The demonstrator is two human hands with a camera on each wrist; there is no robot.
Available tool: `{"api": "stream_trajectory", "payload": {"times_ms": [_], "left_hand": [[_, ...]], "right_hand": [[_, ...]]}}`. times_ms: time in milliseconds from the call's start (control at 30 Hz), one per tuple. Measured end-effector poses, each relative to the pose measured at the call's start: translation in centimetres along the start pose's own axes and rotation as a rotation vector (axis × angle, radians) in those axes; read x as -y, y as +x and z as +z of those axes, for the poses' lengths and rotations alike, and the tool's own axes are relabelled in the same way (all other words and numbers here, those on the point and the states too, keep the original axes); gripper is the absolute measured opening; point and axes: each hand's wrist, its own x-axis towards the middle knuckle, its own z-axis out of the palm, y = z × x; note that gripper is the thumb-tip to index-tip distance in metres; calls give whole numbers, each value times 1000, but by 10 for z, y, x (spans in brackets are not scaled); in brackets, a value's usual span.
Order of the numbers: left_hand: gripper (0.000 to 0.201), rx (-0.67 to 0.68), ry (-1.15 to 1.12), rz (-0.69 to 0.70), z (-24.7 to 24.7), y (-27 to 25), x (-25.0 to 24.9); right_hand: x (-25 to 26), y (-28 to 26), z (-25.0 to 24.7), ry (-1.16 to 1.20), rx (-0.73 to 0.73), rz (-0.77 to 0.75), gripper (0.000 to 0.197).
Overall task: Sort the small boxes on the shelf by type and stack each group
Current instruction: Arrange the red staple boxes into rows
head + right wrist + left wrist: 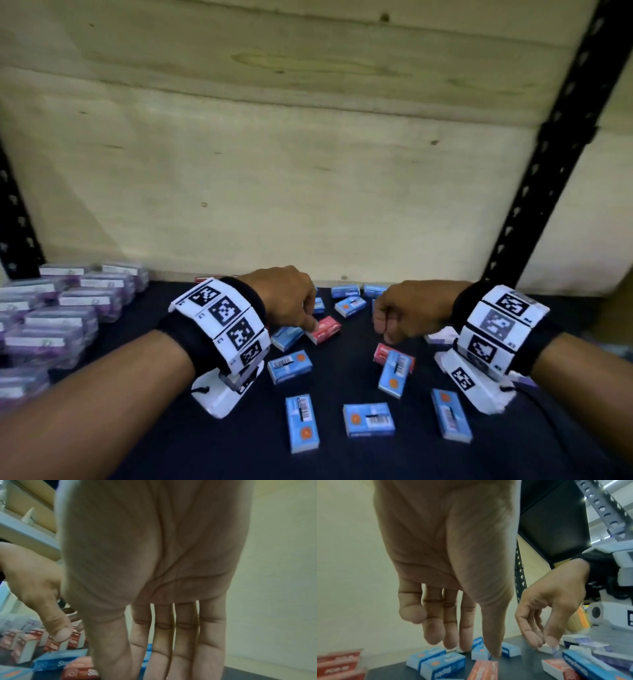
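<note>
Small blue boxes [289, 366] and red boxes lie scattered on the dark shelf [239, 445]. My left hand [310, 320] points its fingers down over a red box [325, 329]; in the left wrist view the thumb tip hovers at that red box [483, 669] and the left hand [476, 651] holds nothing. My right hand [383, 330] hangs empty above another red box [385, 353], on which a blue box [394, 375] leans. The right wrist view shows the right hand [163, 655] with straight fingers. A white and purple box [549, 649] lies at the right hand's fingertips.
Clear cases with purple contents [61, 308] fill the shelf's left side. Red boxes [25, 642] stand grouped at the back left. A wooden back wall [308, 171] closes the shelf, with a black perforated post [548, 154] on the right. More blue boxes [368, 419] lie near the front.
</note>
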Motion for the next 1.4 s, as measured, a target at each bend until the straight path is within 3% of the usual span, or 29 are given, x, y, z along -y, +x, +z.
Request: {"api": "stream_trajectory", "payload": {"times_ms": [267,400,567,733,933,1067,1267,1400], "left_hand": [[50,104,118,-18,12,29,-9],[52,122,87,-8,12,32,-10],[42,124,21,29,13,35,-13],[41,119,17,60,16,39,-18],[38,103,25,104,17,42,-26],[42,109,-40,118,17,44,-28],[54,125,0,202,14,42,-33],[42,136,45,252,14,40,-36]], "right_hand": [[-31,-6,15,67,148,-86,66],[-33,-1,18,48,202,-109,77],[-35,3,22,33,144,-127,66],[-41,4,20,-44,66,-8,55],[-47,6,18,-161,57,91,60],[-48,5,17,-47,69,43,75],[-48,6,18,-19,23,-17,62],[-50,6,18,6,32,-18,49]]}}
